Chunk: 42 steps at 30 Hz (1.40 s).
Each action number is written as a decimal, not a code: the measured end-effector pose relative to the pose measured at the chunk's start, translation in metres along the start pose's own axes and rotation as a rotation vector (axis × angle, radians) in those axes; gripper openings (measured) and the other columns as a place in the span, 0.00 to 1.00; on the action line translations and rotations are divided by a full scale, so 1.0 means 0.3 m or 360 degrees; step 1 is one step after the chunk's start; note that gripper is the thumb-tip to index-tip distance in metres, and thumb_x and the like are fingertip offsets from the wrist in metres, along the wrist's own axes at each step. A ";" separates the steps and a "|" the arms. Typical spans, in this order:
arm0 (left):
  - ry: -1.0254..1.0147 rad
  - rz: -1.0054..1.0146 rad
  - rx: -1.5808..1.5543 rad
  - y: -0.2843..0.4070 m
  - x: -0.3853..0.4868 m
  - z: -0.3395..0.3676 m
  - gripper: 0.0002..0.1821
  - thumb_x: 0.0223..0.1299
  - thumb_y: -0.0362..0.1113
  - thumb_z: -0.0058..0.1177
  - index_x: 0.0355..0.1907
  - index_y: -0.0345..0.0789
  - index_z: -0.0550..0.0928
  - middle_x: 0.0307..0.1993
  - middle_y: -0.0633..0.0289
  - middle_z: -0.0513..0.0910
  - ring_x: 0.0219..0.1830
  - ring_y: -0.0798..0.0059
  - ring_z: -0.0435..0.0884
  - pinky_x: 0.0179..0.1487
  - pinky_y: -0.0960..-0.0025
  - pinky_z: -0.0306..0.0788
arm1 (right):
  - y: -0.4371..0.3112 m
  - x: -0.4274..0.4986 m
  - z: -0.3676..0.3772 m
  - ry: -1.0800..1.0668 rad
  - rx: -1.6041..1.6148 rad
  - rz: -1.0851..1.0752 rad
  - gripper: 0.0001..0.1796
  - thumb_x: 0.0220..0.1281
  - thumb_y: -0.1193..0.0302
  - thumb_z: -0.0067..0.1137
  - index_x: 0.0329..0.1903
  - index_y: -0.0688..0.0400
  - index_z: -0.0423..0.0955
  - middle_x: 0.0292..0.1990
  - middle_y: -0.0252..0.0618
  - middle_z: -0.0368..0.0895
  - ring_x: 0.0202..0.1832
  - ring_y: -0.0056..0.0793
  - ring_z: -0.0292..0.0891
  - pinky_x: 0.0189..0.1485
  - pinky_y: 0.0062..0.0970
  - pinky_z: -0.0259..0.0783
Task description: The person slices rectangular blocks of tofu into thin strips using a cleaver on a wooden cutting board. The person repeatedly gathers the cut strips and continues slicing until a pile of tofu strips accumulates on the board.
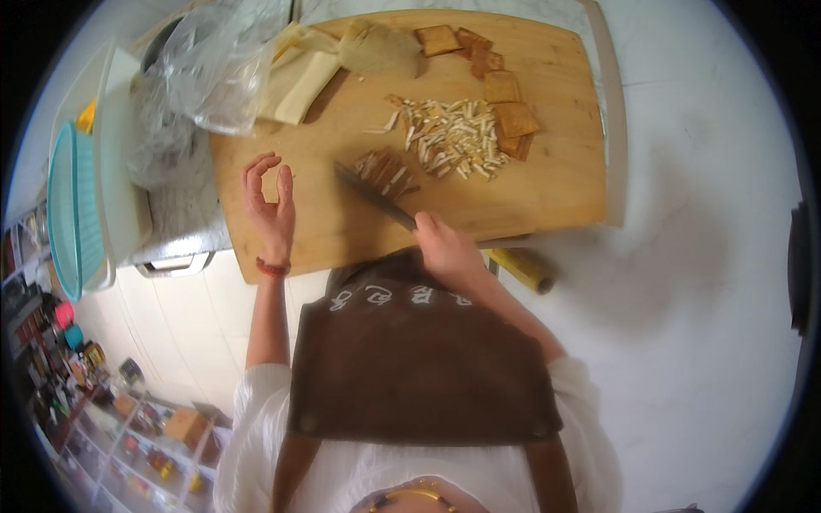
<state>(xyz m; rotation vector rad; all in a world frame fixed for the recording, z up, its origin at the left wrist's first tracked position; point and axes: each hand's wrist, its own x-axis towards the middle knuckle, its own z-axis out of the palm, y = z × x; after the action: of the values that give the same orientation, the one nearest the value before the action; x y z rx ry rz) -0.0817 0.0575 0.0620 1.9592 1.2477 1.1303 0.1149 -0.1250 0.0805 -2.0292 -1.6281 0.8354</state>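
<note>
In the head view my right hand (449, 251) grips a kitchen knife (375, 195) near the front edge of a wooden cutting board (308, 237). Its dark blade lies beside a small heap of brown strips (387, 172). My left hand (269, 192) is raised over the board's left part, fingers curved, thumb apart, holding nothing. Behind the strips spreads a pile of pale cut strips (452, 138). Brown square slices (516, 119), perhaps dried tofu, lie in an arc to its right. Folded pale sheets (298, 83) and a beige lump (380, 48) rest at the back.
Clear plastic bags (215, 70) overlap the board's back left corner. Left of them stand a white bin (122, 160) and a turquoise basket (77, 211). A yellow roll (523, 270) is below the board's front edge. Shelves with boxes (186, 426) show at lower left.
</note>
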 end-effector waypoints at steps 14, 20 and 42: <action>-0.1688 0.1375 0.0128 0.384 0.322 0.919 0.23 0.51 0.34 0.60 0.53 0.38 0.76 0.48 0.55 0.78 0.52 0.56 0.75 0.55 0.59 0.68 | 0.079 -0.022 -0.043 0.0028 -0.0103 -0.0166 0.11 0.55 0.74 0.49 0.41 0.60 0.62 0.34 0.46 0.70 0.28 0.47 0.77 0.28 0.42 0.73; -0.2282 0.1635 0.0671 0.457 0.313 1.101 0.33 0.44 0.36 0.64 0.58 0.42 0.72 0.49 0.58 0.78 0.56 0.56 0.72 0.60 0.57 0.63 | 0.108 -0.015 -0.016 0.0017 0.0094 -0.0129 0.09 0.55 0.74 0.47 0.40 0.58 0.64 0.36 0.46 0.69 0.29 0.49 0.75 0.28 0.46 0.71; -0.2321 0.1671 0.0484 0.443 0.249 1.068 0.32 0.33 0.32 0.68 0.48 0.38 0.71 0.42 0.57 0.74 0.50 0.55 0.72 0.51 0.59 0.66 | 0.110 -0.021 0.027 0.0336 -0.0037 -0.0272 0.07 0.54 0.73 0.48 0.36 0.58 0.64 0.29 0.42 0.69 0.18 0.41 0.72 0.17 0.38 0.68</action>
<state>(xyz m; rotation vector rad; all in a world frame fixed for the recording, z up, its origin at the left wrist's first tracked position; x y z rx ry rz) 0.2720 0.0664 0.0356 2.7218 -0.4707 -0.3941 0.1324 -0.1394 0.0545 -1.8893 -1.6684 0.5253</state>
